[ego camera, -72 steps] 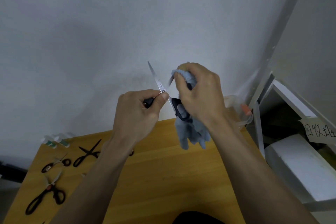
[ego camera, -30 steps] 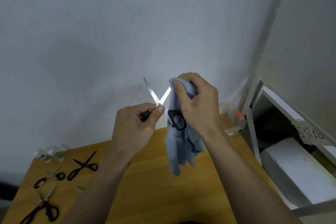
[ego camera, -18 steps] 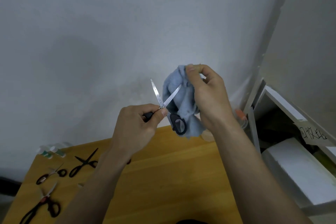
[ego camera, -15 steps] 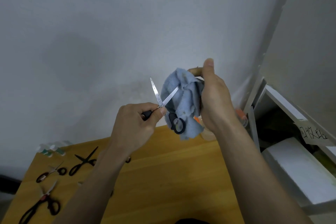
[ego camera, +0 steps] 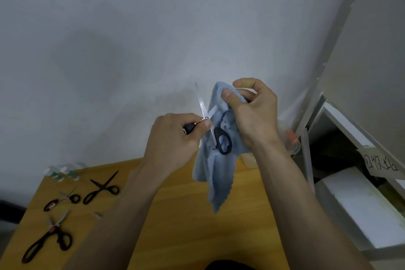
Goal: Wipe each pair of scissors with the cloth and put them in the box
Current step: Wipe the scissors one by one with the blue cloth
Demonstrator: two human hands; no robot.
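I hold a pair of black-handled scissors [ego camera: 222, 141] up above the table, blades spread apart. My left hand [ego camera: 175, 142] grips one handle near the pivot. My right hand [ego camera: 254, 114] pinches a light blue cloth [ego camera: 215, 166] around the tip of the right blade; the rest of the cloth hangs down. The other blade [ego camera: 200, 101] points up, bare. The clear plastic box [ego camera: 290, 144] stands at the table's far right corner, mostly hidden behind my right wrist.
Three more pairs of scissors lie on the left of the wooden table [ego camera: 175, 226]: black scissors [ego camera: 100, 188], small scissors [ego camera: 60, 200], heavy shears [ego camera: 47, 241]. Small white bottles [ego camera: 61, 172] stand at the back left. A white shelf unit [ego camera: 350, 182] borders the right.
My right hand re-gripped the cloth, which was bunched up and now hangs long again, with its top pinched around the right blade. The left hand has kept its hold on the handle.
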